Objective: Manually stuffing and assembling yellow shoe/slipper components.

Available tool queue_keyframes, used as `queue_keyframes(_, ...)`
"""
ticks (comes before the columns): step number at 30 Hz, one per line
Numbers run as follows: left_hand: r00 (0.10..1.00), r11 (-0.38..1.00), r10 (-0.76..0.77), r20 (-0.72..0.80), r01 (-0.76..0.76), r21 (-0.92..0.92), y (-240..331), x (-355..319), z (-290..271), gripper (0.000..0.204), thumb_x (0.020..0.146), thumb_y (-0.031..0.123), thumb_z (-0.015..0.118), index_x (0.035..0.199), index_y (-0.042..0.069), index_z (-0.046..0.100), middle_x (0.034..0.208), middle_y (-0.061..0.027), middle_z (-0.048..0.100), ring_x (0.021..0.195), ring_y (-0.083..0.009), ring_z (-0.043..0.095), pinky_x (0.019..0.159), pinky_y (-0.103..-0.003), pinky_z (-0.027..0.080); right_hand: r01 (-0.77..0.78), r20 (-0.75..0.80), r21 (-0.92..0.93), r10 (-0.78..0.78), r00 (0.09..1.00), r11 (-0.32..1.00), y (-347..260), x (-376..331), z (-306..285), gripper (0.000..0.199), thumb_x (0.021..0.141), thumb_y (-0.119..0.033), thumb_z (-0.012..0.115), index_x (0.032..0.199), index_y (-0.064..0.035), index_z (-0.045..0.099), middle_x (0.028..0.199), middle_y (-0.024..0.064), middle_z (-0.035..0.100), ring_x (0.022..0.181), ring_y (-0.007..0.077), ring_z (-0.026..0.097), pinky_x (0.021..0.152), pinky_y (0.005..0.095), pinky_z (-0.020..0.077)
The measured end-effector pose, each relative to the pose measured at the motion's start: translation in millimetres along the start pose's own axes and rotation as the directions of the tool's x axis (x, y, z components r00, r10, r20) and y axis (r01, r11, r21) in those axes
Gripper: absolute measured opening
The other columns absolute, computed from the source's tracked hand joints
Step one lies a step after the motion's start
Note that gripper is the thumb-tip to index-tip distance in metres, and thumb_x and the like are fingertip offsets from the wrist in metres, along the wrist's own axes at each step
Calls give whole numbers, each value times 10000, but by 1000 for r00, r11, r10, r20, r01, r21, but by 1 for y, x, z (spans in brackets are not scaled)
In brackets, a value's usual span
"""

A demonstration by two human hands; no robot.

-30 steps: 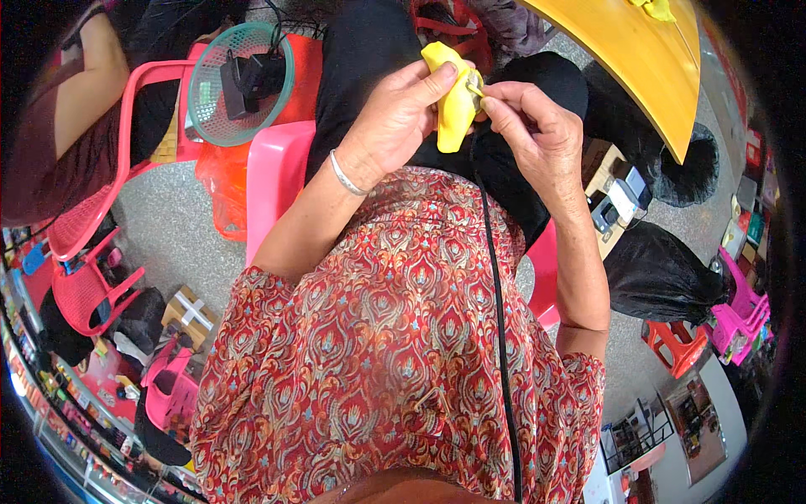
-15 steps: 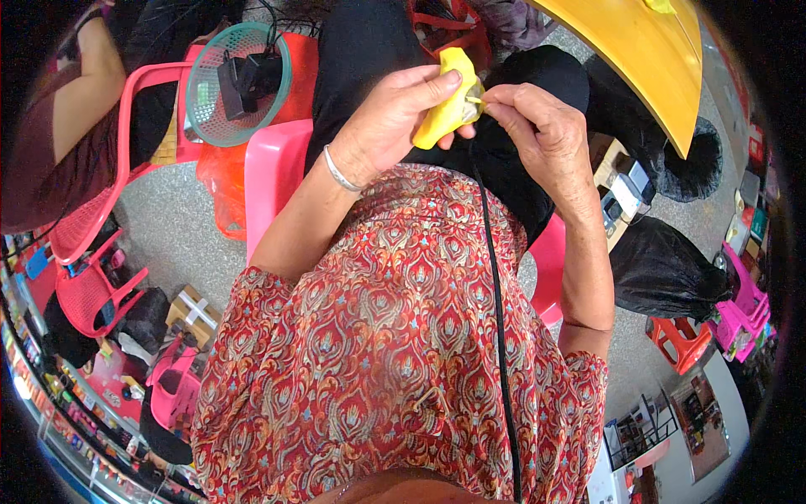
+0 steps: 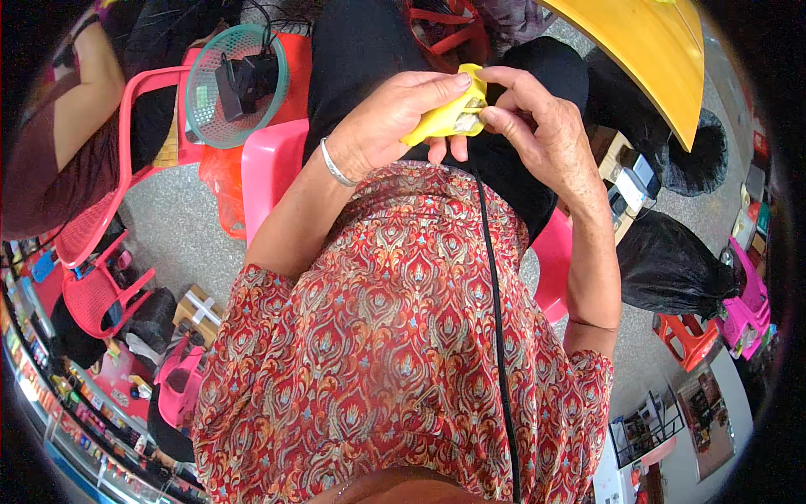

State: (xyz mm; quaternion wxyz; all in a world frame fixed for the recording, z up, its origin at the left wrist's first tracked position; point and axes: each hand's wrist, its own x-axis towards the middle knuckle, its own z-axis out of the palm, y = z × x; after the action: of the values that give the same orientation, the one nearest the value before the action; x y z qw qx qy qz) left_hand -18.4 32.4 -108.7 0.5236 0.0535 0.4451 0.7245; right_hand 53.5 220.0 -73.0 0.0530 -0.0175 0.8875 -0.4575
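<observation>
Above my lap, my left hand [image 3: 382, 113] is closed on a soft yellow piece [image 3: 437, 123], its thumb pressed along the top. The piece has an opening on its right side, where something greyish white shows inside. A thin yellow strip [image 3: 475, 110] sticks out from that opening. My right hand [image 3: 541, 126] is at the same end, index finger against the upper edge and thumb at the strip. What exactly its fingertips pinch is partly hidden.
A yellow tabletop edge [image 3: 646, 59] curves in at upper right. A green plastic basket [image 3: 197, 101] with black devices stands at upper left by a pink chair [image 3: 126, 160]. Another person's arm [image 3: 88, 118] is at far left. A black bag [image 3: 672, 260] lies at right; a black cable [image 3: 495, 286] hangs down my front.
The yellow piece has tilted from nearly upright to a flatter slant, and its opening faces me more. My right index finger has moved up to the piece's upper edge.
</observation>
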Motion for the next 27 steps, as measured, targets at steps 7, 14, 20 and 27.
queue_keyframes(7,990,978,-7,141,36,-206,0,1,-8,637,972,517,330,1311,-16,411,1127,-208,584,897,-332,654,644,-303,570,231,-73,-33,-233,970,972,20,2,8,210,851,-88,627,1052,-27,645,926,156,667,846,300,667,732,340,523)
queue_keyframes(14,944,955,210,255,-142,-259,4,-13,4,708,940,370,536,1456,28,191,1302,-234,491,1117,-404,569,901,-405,522,33,-114,231,-7,993,972,15,2,-1,169,906,-129,595,1012,-11,652,800,67,673,768,94,636,688,247,504)
queue_keyframes(20,996,945,89,-6,-82,316,6,-8,-4,330,933,162,583,1212,-10,542,1012,-119,649,747,-170,660,658,-259,535,24,-107,244,2,994,969,13,1,2,163,908,-122,592,1012,-12,652,787,69,673,719,92,635,657,245,507)
queue_keyframes(27,931,929,361,-49,-354,109,-10,-5,-10,410,961,254,532,1260,-24,498,1223,-146,571,1124,-199,550,1016,-339,400,77,-144,173,-52,988,982,-2,-5,1,150,904,-92,584,1016,-13,647,829,82,693,731,142,679,657,263,531)
